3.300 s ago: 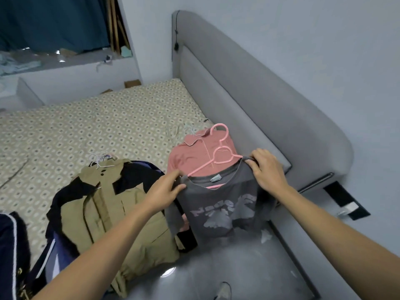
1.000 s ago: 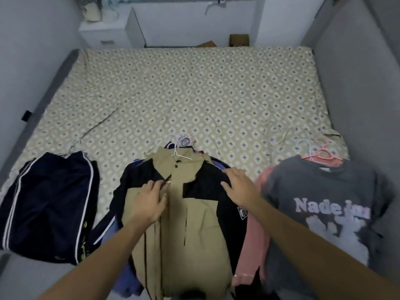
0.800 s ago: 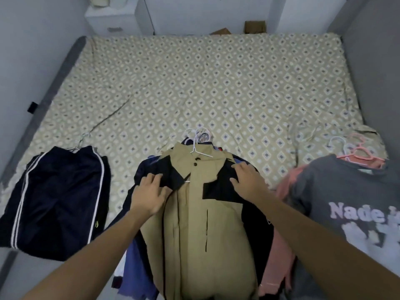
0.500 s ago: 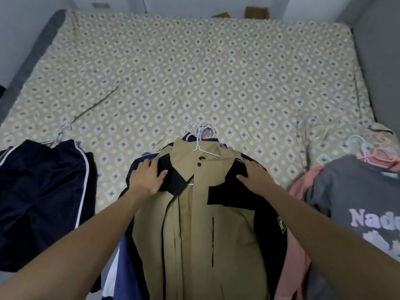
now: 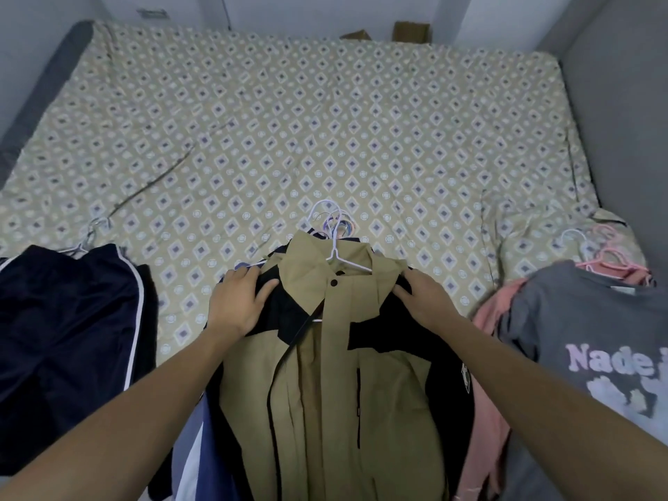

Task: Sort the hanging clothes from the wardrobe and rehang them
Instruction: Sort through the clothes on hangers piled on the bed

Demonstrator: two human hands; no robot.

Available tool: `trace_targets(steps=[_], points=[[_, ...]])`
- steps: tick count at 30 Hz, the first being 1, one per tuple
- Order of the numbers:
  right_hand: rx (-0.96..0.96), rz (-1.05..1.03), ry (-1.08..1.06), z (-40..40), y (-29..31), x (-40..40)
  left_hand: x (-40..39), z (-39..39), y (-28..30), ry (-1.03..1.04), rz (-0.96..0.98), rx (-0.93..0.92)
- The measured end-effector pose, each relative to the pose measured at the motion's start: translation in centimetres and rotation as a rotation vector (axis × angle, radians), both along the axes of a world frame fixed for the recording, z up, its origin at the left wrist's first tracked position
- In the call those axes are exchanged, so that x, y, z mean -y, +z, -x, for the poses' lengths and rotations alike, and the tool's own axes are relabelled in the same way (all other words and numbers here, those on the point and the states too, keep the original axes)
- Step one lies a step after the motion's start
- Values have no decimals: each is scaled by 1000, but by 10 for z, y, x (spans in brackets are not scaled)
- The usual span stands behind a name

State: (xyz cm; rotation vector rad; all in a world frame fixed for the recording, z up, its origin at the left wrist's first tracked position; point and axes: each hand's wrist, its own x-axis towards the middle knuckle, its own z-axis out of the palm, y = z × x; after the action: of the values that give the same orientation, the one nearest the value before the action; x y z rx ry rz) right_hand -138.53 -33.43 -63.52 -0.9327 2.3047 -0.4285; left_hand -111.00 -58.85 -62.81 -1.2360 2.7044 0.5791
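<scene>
Both hands lay on the shoulders of the tan-and-black jacket [image 5: 325, 374], which rested on the bed [image 5: 325, 121]. The left hand [image 5: 236, 305] had its fingers [image 5: 245, 276] curled over the shoulder edge, gripping it; the right hand [image 5: 424, 298] pressed with relaxed, fairly straight fingers. Three piles showed: the navy trousers [image 5: 65, 338], the jacket pile, the grey T-shirt [image 5: 585, 356] over a pink garment [image 5: 486, 312].
</scene>
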Motion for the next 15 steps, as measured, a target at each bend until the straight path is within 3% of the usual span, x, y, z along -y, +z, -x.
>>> trace_targets(steps=[9,15], points=[[-170,56,-14,-33,140,-55,-56,-36,124,25,48,-196],[-211,247,22,-52,238,-76,-112,-75,229,128,200,-278]])
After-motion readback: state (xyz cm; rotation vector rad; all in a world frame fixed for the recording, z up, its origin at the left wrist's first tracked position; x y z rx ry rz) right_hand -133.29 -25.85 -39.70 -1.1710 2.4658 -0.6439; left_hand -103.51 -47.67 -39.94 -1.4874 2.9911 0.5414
